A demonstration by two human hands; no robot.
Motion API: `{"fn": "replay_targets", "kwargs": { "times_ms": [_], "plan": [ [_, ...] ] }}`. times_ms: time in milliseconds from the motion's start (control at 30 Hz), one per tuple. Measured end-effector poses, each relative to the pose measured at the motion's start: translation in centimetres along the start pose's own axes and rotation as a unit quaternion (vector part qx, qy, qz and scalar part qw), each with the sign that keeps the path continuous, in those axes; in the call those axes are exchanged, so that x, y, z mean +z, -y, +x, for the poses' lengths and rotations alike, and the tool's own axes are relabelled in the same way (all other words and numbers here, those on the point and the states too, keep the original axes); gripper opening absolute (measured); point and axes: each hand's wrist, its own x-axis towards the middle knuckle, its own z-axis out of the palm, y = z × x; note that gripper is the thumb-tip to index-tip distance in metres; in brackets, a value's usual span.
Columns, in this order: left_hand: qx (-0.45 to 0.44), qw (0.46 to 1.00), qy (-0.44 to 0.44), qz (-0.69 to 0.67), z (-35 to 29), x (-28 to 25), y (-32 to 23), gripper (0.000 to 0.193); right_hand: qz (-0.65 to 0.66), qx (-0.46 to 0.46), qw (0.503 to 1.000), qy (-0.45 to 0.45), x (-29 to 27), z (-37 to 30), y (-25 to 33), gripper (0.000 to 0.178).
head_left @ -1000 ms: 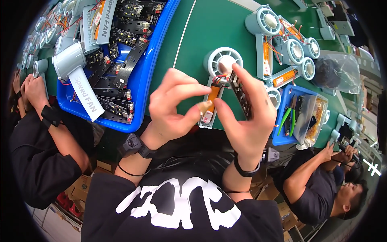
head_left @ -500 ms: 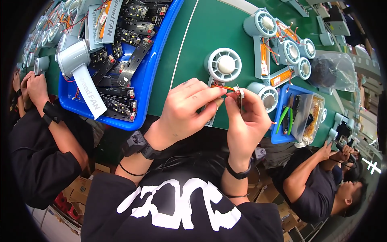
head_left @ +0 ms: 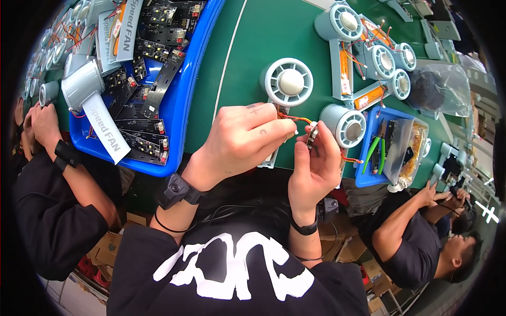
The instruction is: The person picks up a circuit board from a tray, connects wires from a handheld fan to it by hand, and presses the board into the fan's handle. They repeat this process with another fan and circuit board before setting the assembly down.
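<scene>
My right hand [head_left: 314, 171] pinches a small circuit board [head_left: 312, 138] between thumb and fingers, its edge toward me. Red, black and yellow wires [head_left: 295, 117] run from behind my left hand to a white plug [head_left: 314, 124] at the board's top end. Just left of the board, my left hand [head_left: 240, 142] is closed with thumb and forefinger together; what sits at its fingertips is too small to name. Beyond both hands lies a pale blue-grey handheld fan [head_left: 287, 82], round grille up, its handle mostly hidden under my left hand.
At left, a blue tray [head_left: 182, 118] holds several black circuit boards [head_left: 163, 81] and fan housings [head_left: 84, 79]. More fans [head_left: 348, 126] with orange batteries lie at right, beside a blue bin [head_left: 363, 176] with green-handled pliers [head_left: 371, 152]. Co-workers sit on both sides.
My right hand has shifted slightly left and down and turned the board. My left fingertips have moved a little below the plug, leaving more wire showing.
</scene>
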Motion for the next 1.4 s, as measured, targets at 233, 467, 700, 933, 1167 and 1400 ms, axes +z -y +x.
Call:
{"fn": "replay_targets", "kwargs": {
  "times_ms": [233, 467, 700, 933, 1167, 1400],
  "plan": [
    [0.068, 0.996, 0.038, 0.046, 0.5, 0.3, 0.9, 0.03, 0.115, 0.086, 0.99, -0.013, 0.6, 1.5, 1.0, 0.045],
    [0.068, 0.995, 0.041, 0.054, 0.9, 1.3, 1.6, 0.032, 0.067, 0.082, 0.994, -0.031, 0.7, 2.2, -0.1, 0.046],
    [0.027, 0.997, 0.056, 0.042, 1.8, 2.1, 1.8, 0.023, -0.049, -0.158, 0.986, 0.028, -0.6, 3.7, -2.6, 0.052],
    [0.031, 0.997, 0.067, 0.026, 1.9, 1.6, 2.1, 0.026, 0.103, -0.041, 0.993, 0.033, -1.0, 2.7, -1.9, 0.039],
    [0.051, 0.997, 0.056, 0.022, 1.4, 1.6, 2.2, 0.035, 0.081, 0.057, 0.993, 0.064, -1.3, 1.1, -2.0, 0.034],
    [0.102, 0.992, 0.051, 0.047, 0.4, 1.1, 2.0, 0.033, 0.092, 0.06, 0.992, 0.064, -0.6, 0.7, -1.0, 0.031]
  ]
}}
